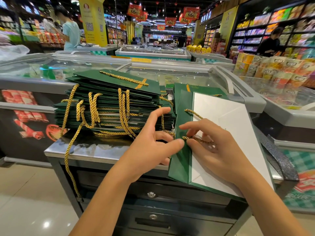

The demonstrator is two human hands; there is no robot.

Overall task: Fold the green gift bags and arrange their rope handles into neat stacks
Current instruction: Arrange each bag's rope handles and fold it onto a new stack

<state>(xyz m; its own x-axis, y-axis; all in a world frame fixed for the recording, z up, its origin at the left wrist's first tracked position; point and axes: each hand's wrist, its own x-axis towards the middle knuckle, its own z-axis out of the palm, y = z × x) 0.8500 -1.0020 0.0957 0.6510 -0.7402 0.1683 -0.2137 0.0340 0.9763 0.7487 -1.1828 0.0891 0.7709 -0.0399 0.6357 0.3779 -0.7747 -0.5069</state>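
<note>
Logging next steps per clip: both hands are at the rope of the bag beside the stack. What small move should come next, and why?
Probably lay the rope handle flat on the bag and press the fold closed. The right hand pinches the rope, the left hand holds the bag's green edge, the white inside shows, and the stack sits just alongside.
</note>
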